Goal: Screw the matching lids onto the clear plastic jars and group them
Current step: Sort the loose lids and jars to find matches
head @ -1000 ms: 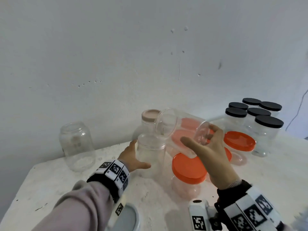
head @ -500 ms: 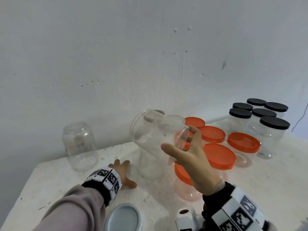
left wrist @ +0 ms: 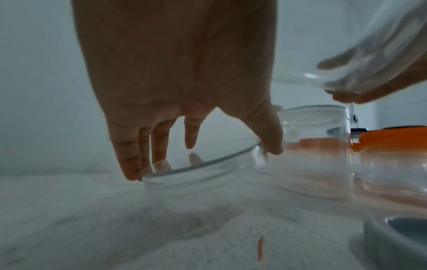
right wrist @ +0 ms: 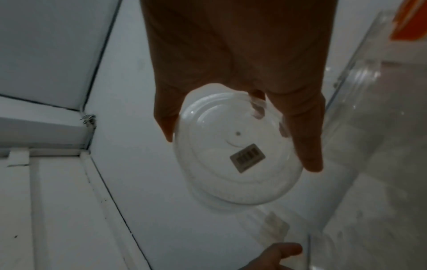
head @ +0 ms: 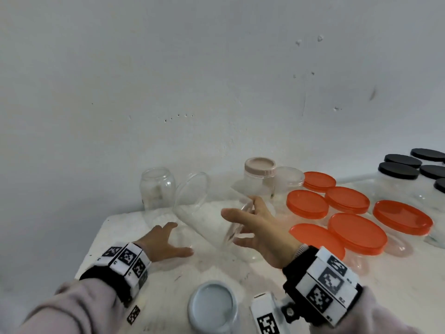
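Right hand (head: 261, 233) grip closed around the base of a tilted clear jar (head: 209, 213), mouth pointing far-left; left hand (head: 161, 242), fingers spread, grips a clear lid (left wrist: 203, 173) on the counter (head: 240, 273), near-left of the jar.

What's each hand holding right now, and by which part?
The right hand grips a tilted clear jar by its base. The left hand pinches a clear lid by its rim, on the table.
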{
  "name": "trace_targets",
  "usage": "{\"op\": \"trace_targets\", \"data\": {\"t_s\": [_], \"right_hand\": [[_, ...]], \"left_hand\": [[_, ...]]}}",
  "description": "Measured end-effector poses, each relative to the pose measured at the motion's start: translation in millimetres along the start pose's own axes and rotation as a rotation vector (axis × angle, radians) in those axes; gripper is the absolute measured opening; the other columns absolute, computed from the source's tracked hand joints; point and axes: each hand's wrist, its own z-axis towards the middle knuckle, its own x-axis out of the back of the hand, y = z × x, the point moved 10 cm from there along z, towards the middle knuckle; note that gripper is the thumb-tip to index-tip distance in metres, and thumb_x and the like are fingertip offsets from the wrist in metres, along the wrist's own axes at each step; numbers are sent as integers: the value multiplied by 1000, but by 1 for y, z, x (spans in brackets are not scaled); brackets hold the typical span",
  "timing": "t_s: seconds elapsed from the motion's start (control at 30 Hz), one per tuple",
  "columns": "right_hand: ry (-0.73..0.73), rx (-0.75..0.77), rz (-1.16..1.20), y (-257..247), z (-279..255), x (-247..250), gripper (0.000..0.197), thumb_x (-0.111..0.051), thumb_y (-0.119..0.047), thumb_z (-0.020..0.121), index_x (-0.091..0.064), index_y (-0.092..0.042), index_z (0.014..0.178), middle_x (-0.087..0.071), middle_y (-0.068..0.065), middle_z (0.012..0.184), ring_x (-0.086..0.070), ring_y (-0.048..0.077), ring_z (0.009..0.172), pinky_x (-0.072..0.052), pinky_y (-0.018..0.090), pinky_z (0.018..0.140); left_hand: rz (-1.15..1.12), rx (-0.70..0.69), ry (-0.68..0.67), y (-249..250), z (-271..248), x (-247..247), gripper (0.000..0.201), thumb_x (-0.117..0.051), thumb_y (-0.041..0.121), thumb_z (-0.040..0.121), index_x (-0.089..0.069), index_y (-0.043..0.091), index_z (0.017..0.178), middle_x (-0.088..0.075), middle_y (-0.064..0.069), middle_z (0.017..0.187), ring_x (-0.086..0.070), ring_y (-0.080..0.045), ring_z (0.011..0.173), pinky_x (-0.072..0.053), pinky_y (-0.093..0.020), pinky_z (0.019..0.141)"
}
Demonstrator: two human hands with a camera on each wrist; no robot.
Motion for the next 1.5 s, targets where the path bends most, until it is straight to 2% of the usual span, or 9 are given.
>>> {"op": "trace_targets", "data": {"t_s": [0.1, 0.23, 0.43, 0.57, 0.8, 1.0, 1.3, 1.43, 1.5], "right_hand": [[-53, -92, 14, 14, 10, -15, 71, -80, -43, 56, -49, -15, 113, -56, 4, 95, -60, 20, 78, -51, 38, 78], [-85, -153, -29, 32, 26, -32, 54, -77, -47, 69, -54, -8, 98, -59, 5, 82, -59, 18, 71, -46, 31, 72], [-232, -264, -72, 54, 39, -58, 44, -82, -41, 62, -57, -12, 84, -57, 4, 68, -55, 15, 62, -45, 28, 68], [-240, -262, -257, 64, 48, -63, 83, -85, -40, 43, -53, -11, 114, -56, 3, 92, -55, 14, 77, -45, 28, 72], [-287, -148, -694, 69, 64, -59, 92, -86, -40, 63, -35, -23, 138, -51, -5, 117, -53, 13, 107, -42, 29, 90], [-367, -165, -790, 83, 63, -56, 102, -88, -34, 64, -22, -22, 142, -42, -3, 136, -44, 16, 125, -38, 36, 107], [-419, -152, -732, 88, 56, -51, 115, -89, -26, 64, -10, -23, 147, -35, -3, 146, -37, 18, 131, -34, 32, 109], [-411, -99, -607, 79, 57, -55, 110, -89, -25, 63, -17, -31, 146, -37, -11, 140, -35, 16, 133, -35, 33, 108], [-415, -94, -597, 82, 57, -55, 108, -89, -26, 62, -21, -31, 145, -41, -13, 138, -36, 15, 133, -36, 35, 110]], "left_hand": [[-105, 60, 64, -29, -16, 14, 98, -61, 70, 73, -24, 21, 148, -46, -7, 142, -46, -18, 128, -37, -24, 93], [-270, 155, 124, -65, -39, 32, 91, -53, 71, 75, -30, 19, 146, -45, -7, 144, -45, -20, 129, -35, -27, 94], [-506, 186, 241, -93, -72, 58, 109, -52, 85, 61, -36, 14, 143, -49, -7, 139, -51, -24, 122, -38, -42, 107], [-635, 155, 319, -91, -88, 69, 122, -54, 90, 42, -40, 19, 140, -54, -2, 127, -54, -22, 114, -41, -41, 104], [-693, 93, 369, -65, -99, 75, 106, -53, 85, 55, -40, 23, 140, -50, 3, 134, -53, -19, 117, -41, -34, 98], [-642, 19, 360, -31, -98, 74, 106, -53, 80, 56, -34, 24, 144, -43, 6, 142, -43, -11, 123, -34, -26, 93], [-509, -83, 332, 10, -88, 69, 115, -60, 77, 49, -31, 22, 146, -36, 8, 149, -39, -11, 128, -34, -25, 96], [-403, -165, 299, 38, -83, 68, 97, -65, 73, 56, -43, 24, 138, -44, 16, 128, -43, -3, 114, -37, -15, 82], [-345, -180, 272, 48, -77, 63, 93, -71, 70, 60, -45, 24, 136, -45, 12, 132, -46, -9, 122, -41, -21, 95]]}}
